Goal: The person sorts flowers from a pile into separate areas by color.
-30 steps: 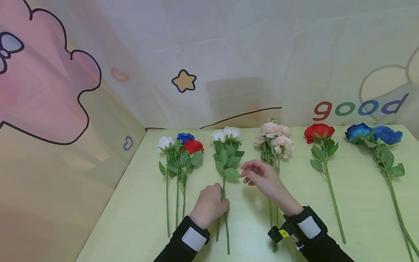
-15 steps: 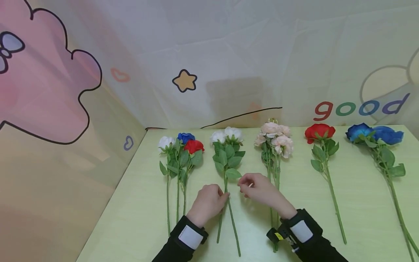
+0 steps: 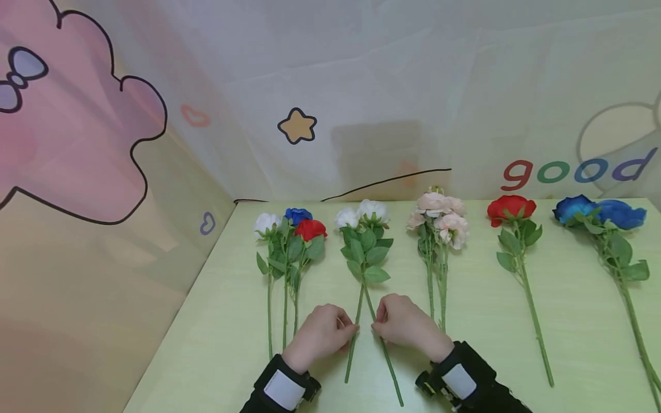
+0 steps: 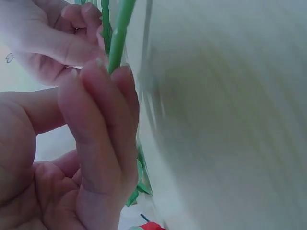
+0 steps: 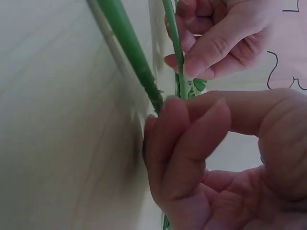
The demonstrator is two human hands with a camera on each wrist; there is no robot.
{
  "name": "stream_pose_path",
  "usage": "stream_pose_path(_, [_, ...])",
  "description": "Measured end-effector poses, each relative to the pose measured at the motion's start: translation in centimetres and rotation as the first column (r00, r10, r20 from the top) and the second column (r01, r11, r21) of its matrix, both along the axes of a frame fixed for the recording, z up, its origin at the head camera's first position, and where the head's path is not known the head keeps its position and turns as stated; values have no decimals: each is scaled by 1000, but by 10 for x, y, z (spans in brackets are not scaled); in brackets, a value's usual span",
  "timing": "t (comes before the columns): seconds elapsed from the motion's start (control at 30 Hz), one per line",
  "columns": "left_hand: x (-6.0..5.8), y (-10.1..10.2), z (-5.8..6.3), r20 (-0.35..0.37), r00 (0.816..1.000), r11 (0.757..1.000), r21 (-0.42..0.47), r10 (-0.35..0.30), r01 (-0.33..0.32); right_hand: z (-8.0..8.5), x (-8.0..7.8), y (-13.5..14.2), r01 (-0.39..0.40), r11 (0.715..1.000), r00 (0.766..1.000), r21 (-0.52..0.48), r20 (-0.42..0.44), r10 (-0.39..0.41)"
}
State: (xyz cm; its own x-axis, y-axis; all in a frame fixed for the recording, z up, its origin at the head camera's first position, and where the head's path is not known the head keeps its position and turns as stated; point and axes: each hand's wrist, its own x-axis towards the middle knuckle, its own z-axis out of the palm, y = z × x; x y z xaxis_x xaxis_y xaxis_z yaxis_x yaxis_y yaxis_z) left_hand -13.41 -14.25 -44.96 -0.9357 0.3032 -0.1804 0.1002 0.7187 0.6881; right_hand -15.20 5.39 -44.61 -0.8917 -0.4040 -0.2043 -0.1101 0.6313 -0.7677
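Two white flowers (image 3: 373, 212) lie side by side in the middle of the table, their leafy stems crossing just below the leaves. My left hand (image 3: 321, 334) pinches the lower part of one stem (image 3: 353, 344) between thumb and fingers. Opposite it, my right hand (image 3: 409, 322) pinches the other stem (image 3: 392, 370), which slants down to the right. Both stems show close up in the wrist views: the left fingers (image 4: 98, 105) meet at a green stem (image 4: 122, 28), and the right fingertips grip a stem (image 5: 132, 50) close over the tabletop.
Left of my hands lie a white, a blue (image 3: 298, 215) and a red flower (image 3: 311, 230). To the right are pale pink flowers (image 3: 439, 215), a single red rose (image 3: 511, 209) and two blue flowers (image 3: 619, 214). A printed cloth (image 3: 382, 74) stands behind the table (image 3: 490, 344).
My right hand has come down from beside the leaves and taken hold of the right-hand stem. That stem's lower end has swung right, spreading the two stems apart. My left hand moved slightly lower.
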Motion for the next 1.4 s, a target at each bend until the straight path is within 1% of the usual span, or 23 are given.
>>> stream_pose_path(0.03, [1,1,1,11,1000,1000,6,-1,1,0,1,0,15,1000,1000,11,10,-15])
stream_pose_path(0.1, [2,2,1,20,1000,1000,10,-4,3,0,1,0,19,999,1000,27,23,-20])
stream_pose_path(0.27, [1,2,1,48,999,1000,28,-11,9,-1,-2,0,-13,1000,1000,24,19,13])
stream_pose_path(0.4, [0,3,-1,93,996,998,56,-14,9,-2,-8,-2,-29,999,999,-41,28,30])
stream_pose_path(0.57, [0,4,-1,100,995,999,52,-12,7,-2,-16,-10,-10,989,999,-149,45,17])
stream_pose_path(0.7, [1,3,-2,96,995,998,56,-21,16,-4,-19,-18,31,987,997,-156,73,-20])
stream_pose_path(0.8, [2,3,-3,85,996,998,58,-27,22,-6,-18,-21,48,991,995,-127,91,-37])
stream_pose_path(0.9, [2,2,-3,73,997,998,56,-25,21,-7,-17,-22,59,991,994,-120,100,-47])
stream_pose_path(1.03, [2,1,-2,71,997,998,62,-13,9,-6,-16,-21,60,991,995,-122,91,-49])
stream_pose_path(1.13, [3,1,0,57,998,999,49,2,-5,-3,-15,-20,58,992,995,-111,81,-49])
stream_pose_path(1.3, [4,-4,5,-10,1000,999,16,29,-29,2,-14,-17,75,994,996,-77,62,-70])
stream_pose_path(1.4, [4,-10,10,-56,997,999,-6,52,-53,4,-16,-16,81,993,996,-81,29,-79])
